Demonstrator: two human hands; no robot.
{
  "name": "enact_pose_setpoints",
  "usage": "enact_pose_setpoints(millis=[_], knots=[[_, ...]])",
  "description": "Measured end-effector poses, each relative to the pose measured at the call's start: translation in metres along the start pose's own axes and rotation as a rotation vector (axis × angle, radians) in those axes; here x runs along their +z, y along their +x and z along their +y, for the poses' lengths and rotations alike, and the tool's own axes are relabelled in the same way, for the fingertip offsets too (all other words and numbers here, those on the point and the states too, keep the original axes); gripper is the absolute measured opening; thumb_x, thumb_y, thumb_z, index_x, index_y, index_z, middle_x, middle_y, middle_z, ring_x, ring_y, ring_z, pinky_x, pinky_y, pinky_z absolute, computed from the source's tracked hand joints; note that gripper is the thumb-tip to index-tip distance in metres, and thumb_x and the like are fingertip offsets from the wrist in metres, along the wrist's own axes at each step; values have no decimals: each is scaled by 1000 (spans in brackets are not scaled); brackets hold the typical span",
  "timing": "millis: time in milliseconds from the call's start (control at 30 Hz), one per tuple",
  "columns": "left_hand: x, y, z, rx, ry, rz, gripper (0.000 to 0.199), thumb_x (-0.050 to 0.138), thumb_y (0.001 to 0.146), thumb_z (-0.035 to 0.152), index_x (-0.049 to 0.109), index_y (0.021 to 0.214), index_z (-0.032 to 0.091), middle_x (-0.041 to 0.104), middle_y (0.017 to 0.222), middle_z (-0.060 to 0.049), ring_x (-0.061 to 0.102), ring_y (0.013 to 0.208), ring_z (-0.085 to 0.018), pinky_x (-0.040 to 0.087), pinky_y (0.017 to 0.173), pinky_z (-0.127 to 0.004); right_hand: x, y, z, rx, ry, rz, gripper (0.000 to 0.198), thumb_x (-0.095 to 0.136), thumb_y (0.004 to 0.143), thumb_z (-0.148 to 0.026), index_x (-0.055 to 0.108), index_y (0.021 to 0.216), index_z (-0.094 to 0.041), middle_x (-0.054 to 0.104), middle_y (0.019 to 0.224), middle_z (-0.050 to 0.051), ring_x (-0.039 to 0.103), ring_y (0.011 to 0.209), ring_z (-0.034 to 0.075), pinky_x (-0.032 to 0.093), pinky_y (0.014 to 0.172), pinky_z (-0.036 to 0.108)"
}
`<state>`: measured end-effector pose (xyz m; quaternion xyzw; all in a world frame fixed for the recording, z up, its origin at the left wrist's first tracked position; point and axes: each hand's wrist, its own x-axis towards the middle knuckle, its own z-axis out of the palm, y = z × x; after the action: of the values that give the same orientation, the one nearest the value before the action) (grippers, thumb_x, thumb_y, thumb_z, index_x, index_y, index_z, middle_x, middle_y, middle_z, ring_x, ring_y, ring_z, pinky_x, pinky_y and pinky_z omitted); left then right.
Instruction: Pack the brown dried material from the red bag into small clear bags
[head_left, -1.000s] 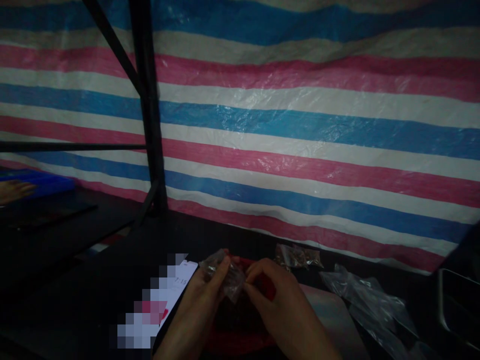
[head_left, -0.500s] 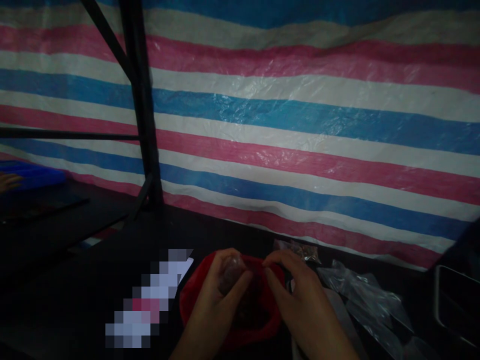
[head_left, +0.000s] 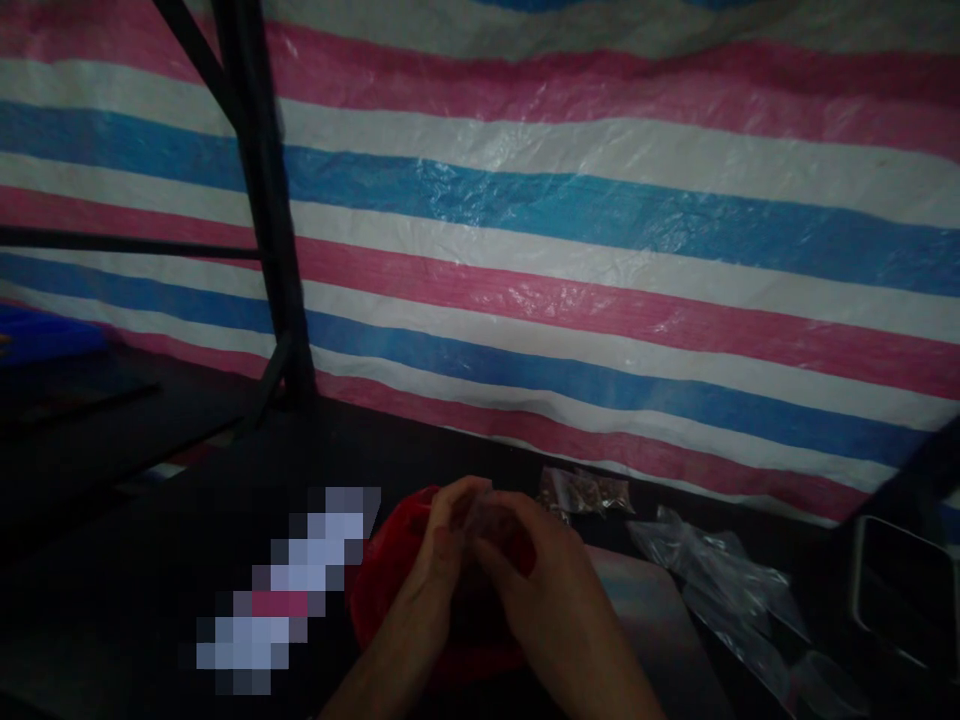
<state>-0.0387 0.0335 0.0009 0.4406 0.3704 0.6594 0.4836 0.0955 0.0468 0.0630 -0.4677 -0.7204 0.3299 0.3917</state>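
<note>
Over a red bag or red-lined container (head_left: 382, 570), both my hands meet around a small clear plastic bag (head_left: 478, 512). My left hand (head_left: 431, 580) is closed on the bag's left side. From the right, the fingers of my right hand (head_left: 544, 575) pinch the same bag near its top. Fingers cover most of the bag, and its contents are hard to make out in the dim light. What lies inside the red container is dark and mostly hidden by my hands.
Small filled clear packets (head_left: 592, 492) lie behind my right hand. A pile of clear plastic bags (head_left: 720, 570) is to the right, beside a dark rectangular object with a pale rim (head_left: 904, 590). A greyish flat sheet (head_left: 645, 610) sits under my right forearm. Striped sheeting (head_left: 562, 240) hangs behind.
My right hand has moved left to meet my left hand and now grips the small bag. The view has tilted down slightly. At far left, another person's hand has mostly left the frame.
</note>
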Motion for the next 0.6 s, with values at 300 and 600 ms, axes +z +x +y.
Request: enact_pose_setpoints(millis=[300,600], knots=[[-12,0,27,52,304,198,43,57,98,60,72,121,26,75,127,-7,66,126,-29,49,112,-39,-5,4,-2,-43,42,67,22,58,94,-22,80,95,-25,81,91,2,76,85,21,54,78,29],[-3,-29,25,492,535,563,7,66,96,27,70,98,33,66,101,-2,63,103,-25,51,95,-38,-57,16,23,64,-56,575,58,64,86,-59,64,126,-16,81,89,11,77,82,29,57,77,39]])
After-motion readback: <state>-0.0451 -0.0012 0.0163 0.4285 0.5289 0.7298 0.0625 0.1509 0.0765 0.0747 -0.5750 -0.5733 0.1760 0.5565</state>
